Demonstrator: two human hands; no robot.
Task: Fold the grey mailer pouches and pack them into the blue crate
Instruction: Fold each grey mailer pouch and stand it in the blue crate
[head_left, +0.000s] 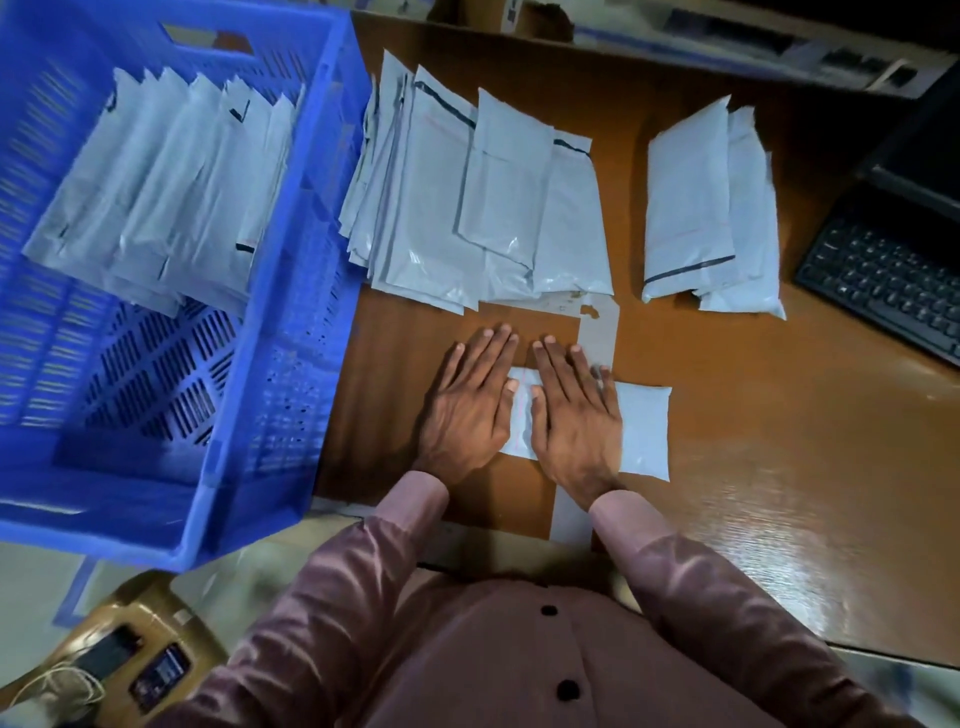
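Both hands flat, fingers straight, pressing down on one folded grey plastic mailer pouch (641, 428) near the front edge of the brown wooden counter (779, 441): left hand (467, 405) over the pouch's left end, right hand (574, 415) on its middle, thumbs almost meeting, grip on nothing, only palms and fingers bearing down. Right end of the pouch uncovered, its right edge square and free. Bare counter to the right of it and between fingertips and the fanned heap of flat grey mailer pouches (467, 208) farther back. Smaller stack of grey pouches with a dark strip (696, 208) apart at the right rear, near a black keyboard (883, 280) at the counter's right edge. Large blue perforated plastic crate (291, 364) hard against the counter's left side, its near half open, a row of folded grey pouches (156, 197) leaning in its far half.
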